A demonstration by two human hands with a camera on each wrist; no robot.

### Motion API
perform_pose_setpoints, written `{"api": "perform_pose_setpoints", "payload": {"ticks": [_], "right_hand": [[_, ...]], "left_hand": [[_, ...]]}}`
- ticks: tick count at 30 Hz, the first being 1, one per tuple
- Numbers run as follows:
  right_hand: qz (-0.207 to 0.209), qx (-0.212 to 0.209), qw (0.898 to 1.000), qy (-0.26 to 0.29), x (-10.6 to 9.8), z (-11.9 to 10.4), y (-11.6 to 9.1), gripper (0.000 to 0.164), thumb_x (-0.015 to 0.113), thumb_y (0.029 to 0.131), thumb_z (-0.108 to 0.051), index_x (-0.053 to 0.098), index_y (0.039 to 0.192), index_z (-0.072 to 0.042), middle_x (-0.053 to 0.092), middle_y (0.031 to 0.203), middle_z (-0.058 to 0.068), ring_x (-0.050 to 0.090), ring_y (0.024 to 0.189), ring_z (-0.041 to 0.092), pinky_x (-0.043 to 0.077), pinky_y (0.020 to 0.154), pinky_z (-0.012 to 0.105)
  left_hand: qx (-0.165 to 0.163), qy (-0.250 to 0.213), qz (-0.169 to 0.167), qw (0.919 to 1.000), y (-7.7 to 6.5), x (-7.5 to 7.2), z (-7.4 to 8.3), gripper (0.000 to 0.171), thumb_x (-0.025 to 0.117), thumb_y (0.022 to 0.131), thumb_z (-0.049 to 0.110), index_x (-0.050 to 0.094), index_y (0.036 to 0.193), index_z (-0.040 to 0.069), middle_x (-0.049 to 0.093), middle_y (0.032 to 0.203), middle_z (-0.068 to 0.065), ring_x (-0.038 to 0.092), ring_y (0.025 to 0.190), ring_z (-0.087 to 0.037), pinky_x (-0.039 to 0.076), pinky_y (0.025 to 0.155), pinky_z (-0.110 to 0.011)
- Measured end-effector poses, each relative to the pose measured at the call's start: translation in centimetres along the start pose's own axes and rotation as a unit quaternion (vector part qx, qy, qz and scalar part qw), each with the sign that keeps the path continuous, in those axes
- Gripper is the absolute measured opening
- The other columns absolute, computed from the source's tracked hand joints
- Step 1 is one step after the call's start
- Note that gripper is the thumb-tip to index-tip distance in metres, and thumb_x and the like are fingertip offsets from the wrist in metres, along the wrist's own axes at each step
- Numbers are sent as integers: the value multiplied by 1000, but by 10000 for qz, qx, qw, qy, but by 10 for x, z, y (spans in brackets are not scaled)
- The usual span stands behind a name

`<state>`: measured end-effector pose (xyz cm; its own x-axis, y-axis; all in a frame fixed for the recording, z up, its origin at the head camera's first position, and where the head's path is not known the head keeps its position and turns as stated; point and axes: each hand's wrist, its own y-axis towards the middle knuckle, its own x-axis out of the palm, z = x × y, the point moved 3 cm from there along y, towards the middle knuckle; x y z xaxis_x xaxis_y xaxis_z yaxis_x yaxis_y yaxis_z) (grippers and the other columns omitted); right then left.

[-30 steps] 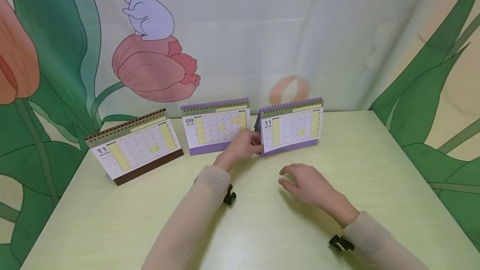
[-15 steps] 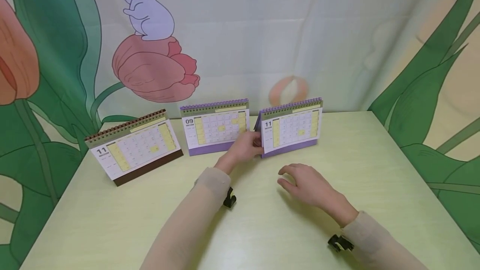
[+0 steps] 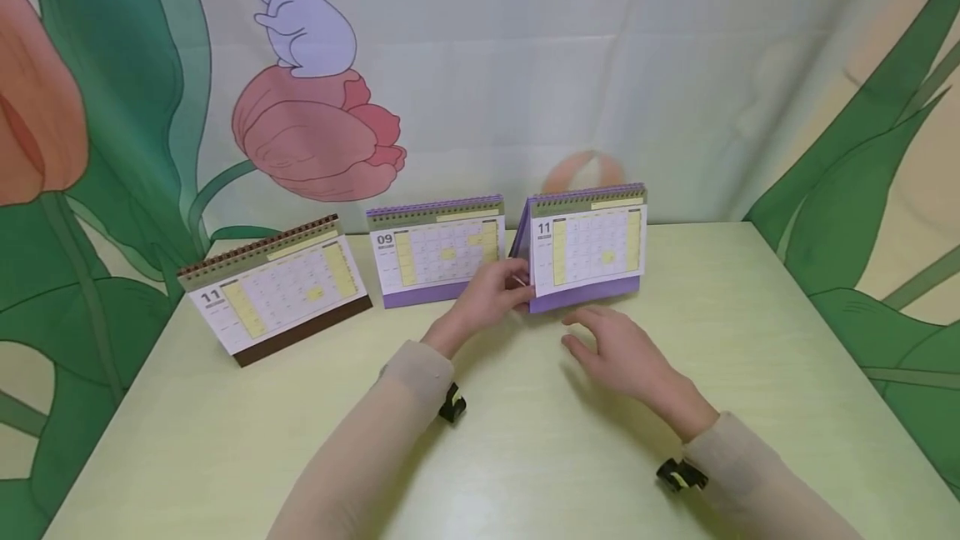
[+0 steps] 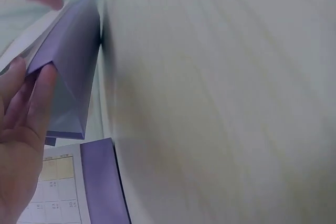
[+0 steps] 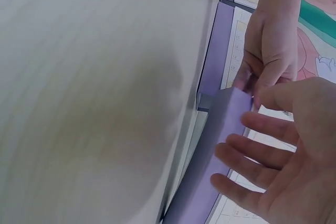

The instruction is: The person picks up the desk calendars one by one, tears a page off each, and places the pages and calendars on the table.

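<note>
A purple-based desk calendar (image 3: pixel 588 248) showing 11 stands at the right of a row. My left hand (image 3: pixel 491 294) pinches its lower left edge, thumb in front and fingers behind the front panel, as the left wrist view shows. In that view the purple base (image 4: pixel 73 51) is tilted beside the table. My right hand (image 3: pixel 618 352) hovers just in front of this calendar, fingers loosely bent and spread, holding nothing. In the right wrist view its fingers (image 5: pixel 257 153) overlap the purple base strip (image 5: pixel 210 166).
Left of the held calendar stands another purple desk calendar (image 3: pixel 442 252) showing 09. Farther left, a brown-based desk calendar (image 3: pixel 277 294) showing 11 is set at an angle. All are on a pale yellow-green table (image 3: pixel 525 457), with a printed curtain (image 3: pixel 480 65) behind.
The right calendar's front panel has tipped more upright, its spiral top rising slightly, with my left hand still at its edge. My right hand has moved a little toward it.
</note>
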<state>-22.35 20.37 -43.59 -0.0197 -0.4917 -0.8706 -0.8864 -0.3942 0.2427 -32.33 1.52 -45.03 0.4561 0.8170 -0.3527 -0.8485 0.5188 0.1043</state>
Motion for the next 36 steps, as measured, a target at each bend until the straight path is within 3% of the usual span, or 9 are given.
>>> {"api": "perform_pose_setpoints", "payload": {"ticks": [8, 13, 16, 21, 26, 30, 36], "right_hand": [[894, -473, 9948, 79, -6, -4, 7, 37, 76, 93, -11, 65, 126, 1, 63, 129, 16, 58, 122, 34, 47, 104, 48], [1566, -802, 9840, -282, -9, -6, 9, 53, 86, 85, -15, 61, 130, -1, 53, 134, 22, 51, 123, 40, 47, 98, 53], [1876, -912, 9766, -527, -11, -8, 12, 67, 91, 78, -19, 58, 134, -3, 49, 142, 25, 46, 129, 44, 41, 103, 59], [1713, -831, 9795, -664, -10, -8, 16, 83, 92, 77, -24, 50, 146, -7, 33, 160, 22, 29, 147, 41, 22, 117, 63], [1384, -710, 9842, -846, -5, -9, 19, 90, 90, 81, -30, 43, 154, -9, 19, 167, 19, 13, 154, 36, 9, 120, 64], [1511, -891, 9797, -975, -4, -11, 20, 92, 89, 81, -32, 41, 156, -9, 13, 169, 19, 7, 155, 36, 4, 120, 64], [1845, -1230, 9698, -1016, -5, -15, 22, 91, 88, 80, -36, 43, 155, -11, 14, 169, 18, 9, 155, 36, 3, 119, 66]], "left_hand": [[264, -251, -24, 9993, -10, -2, 6, 13, 62, 100, -4, 64, 112, -6, 66, 101, -16, 70, 87, -25, 61, 79, -45], [385, -557, -52, 9977, -20, -5, 6, 13, 60, 100, -7, 64, 112, -7, 65, 100, -17, 69, 86, -26, 60, 79, -50], [378, -618, -92, 9973, -25, -7, 6, 14, 59, 100, -6, 63, 114, -6, 65, 100, -17, 69, 86, -26, 61, 78, -50], [286, -780, -145, 9964, -35, -8, 4, 17, 57, 102, -5, 62, 118, -5, 65, 105, -17, 69, 90, -25, 60, 81, -52], [305, -1149, -201, 9927, -45, -10, 6, 18, 55, 101, -8, 60, 119, -6, 65, 108, -19, 69, 93, -26, 58, 82, -57], [388, -1433, -218, 9887, -53, -12, 10, 26, 54, 101, -10, 57, 127, -7, 66, 112, -22, 69, 95, -27, 58, 82, -57], [397, -1629, -184, 9857, -65, -17, 14, 40, 54, 100, -12, 51, 139, -4, 67, 118, -23, 70, 96, -28, 61, 77, -45]]}}
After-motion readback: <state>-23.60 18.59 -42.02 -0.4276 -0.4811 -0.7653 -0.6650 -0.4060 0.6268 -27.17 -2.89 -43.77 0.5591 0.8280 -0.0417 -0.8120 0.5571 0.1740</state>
